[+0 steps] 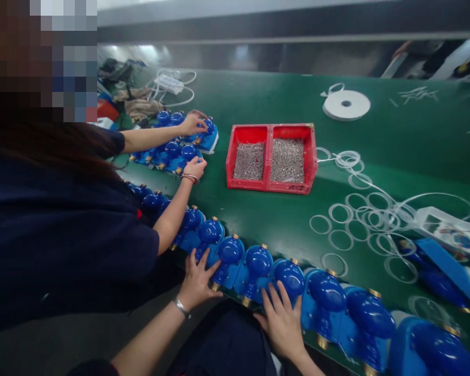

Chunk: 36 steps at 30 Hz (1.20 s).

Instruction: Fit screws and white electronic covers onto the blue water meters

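A long row of blue domed meter bodies [258, 266] with brass fittings lies along the near edge of the green table [266, 219]. My left hand [198, 282] rests with fingers spread against one blue body [210, 235] near the row's middle. My right hand [282, 321] lies flat, fingers spread, against the near side of another blue body [290, 277]. Neither hand holds anything.
A co-worker in a dark shirt [62, 230] on my left has both hands [194, 146] on a second group of blue bodies [180, 149]. A red two-compartment tray [272, 156] of small metal parts, a white tape roll [347, 104] and several white rings [360, 214] lie farther back.
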Each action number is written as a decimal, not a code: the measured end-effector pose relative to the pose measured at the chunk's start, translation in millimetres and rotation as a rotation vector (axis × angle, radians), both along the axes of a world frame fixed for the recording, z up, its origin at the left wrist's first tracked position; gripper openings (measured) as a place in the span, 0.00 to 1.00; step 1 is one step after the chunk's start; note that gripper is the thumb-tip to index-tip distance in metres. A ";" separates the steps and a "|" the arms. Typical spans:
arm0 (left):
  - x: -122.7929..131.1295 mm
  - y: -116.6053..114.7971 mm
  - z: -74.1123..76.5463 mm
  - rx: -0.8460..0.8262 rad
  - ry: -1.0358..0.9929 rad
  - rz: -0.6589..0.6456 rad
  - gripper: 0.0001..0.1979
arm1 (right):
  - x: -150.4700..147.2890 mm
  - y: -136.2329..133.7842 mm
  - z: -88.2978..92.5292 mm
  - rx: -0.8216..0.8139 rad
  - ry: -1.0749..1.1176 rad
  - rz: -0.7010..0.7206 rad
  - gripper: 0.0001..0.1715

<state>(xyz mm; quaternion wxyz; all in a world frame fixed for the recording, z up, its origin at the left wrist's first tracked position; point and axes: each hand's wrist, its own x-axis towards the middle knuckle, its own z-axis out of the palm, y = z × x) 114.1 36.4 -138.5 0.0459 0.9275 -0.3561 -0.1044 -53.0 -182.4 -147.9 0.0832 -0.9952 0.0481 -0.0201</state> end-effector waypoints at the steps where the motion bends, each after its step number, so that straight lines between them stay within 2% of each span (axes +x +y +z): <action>1: 1.0 -0.1 -3.8 -0.020 -0.007 0.004 0.42 | 0.3 0.2 -1.9 -0.017 0.000 0.004 0.20; 5: 2.4 -0.9 -9.7 -0.058 -0.010 0.014 0.40 | 4.9 1.0 -3.7 -0.043 -0.014 -0.026 0.18; 11: 0.8 -3.1 -6.1 -0.056 0.028 0.048 0.39 | 16.3 -7.0 0.5 -0.025 -0.008 -0.077 0.15; 13: 2.4 -7.0 -4.3 -0.053 0.035 0.065 0.38 | 17.6 -8.5 4.5 -0.006 0.004 -0.069 0.18; 18: 15.7 -26.2 0.9 -0.040 0.047 0.100 0.38 | 21.8 4.8 14.8 0.028 0.066 -0.107 0.35; 23: 28.7 -40.9 4.4 -0.028 0.071 0.112 0.39 | 32.1 12.5 16.4 0.028 0.114 -0.173 0.36; 28: 37.5 -53.2 6.2 -0.053 0.046 0.138 0.38 | 47.6 -3.7 25.2 0.035 0.139 -0.148 0.33; 36: 73.4 -97.9 11.7 -0.090 -0.070 0.182 0.37 | 101.5 -54.9 36.8 -0.010 0.127 -0.098 0.34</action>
